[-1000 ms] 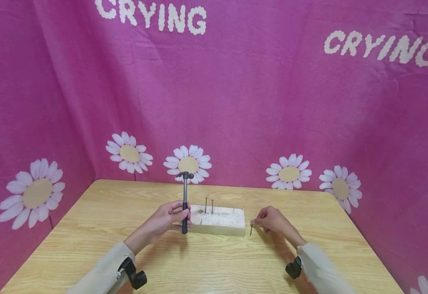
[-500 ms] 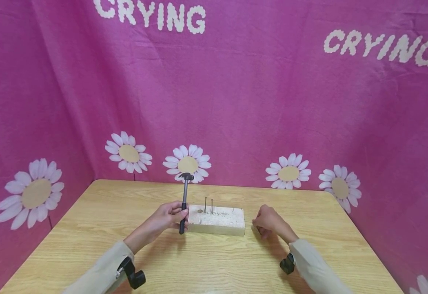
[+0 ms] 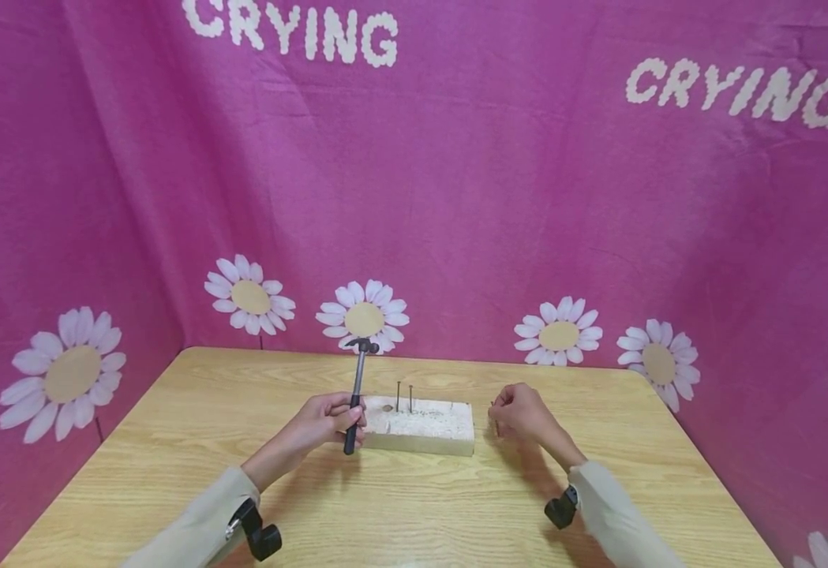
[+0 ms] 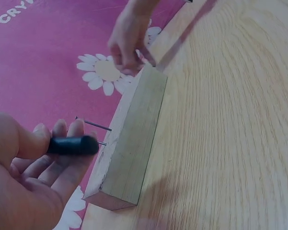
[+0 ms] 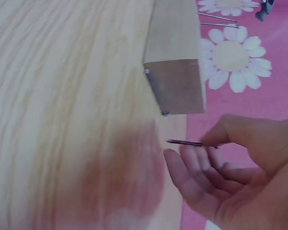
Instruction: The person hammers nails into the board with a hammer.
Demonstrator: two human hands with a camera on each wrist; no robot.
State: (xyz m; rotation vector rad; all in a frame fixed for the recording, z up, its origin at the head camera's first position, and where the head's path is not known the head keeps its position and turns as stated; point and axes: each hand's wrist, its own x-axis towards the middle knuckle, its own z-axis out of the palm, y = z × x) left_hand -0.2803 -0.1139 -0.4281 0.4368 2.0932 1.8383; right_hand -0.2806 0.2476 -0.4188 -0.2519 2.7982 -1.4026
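My left hand (image 3: 328,418) holds a small claw hammer (image 3: 357,390) by its black handle, head up, at the left end of a pale wooden block (image 3: 421,442). Two nails stand upright in the block's top; one nail (image 3: 410,398) is right of the other nail (image 3: 398,396). Just off the block's right end, my right hand (image 3: 523,414) pinches a loose nail (image 5: 184,143) between thumb and fingers. In the left wrist view the hammer's handle end (image 4: 79,145) faces the camera, and the hammer's head is out of frame.
The block lies flat on a wood-grain table (image 3: 414,513). A pink cloth (image 3: 456,197) with daisies and white lettering hangs behind and at the sides. Small metallic spots show at the lower edge of the block's end (image 5: 177,86) in the right wrist view.
The nail in my right hand has been turned about in the fingers, and that hand has risen slightly. The hammer leans a little more to the right at its head. The block has stayed put.
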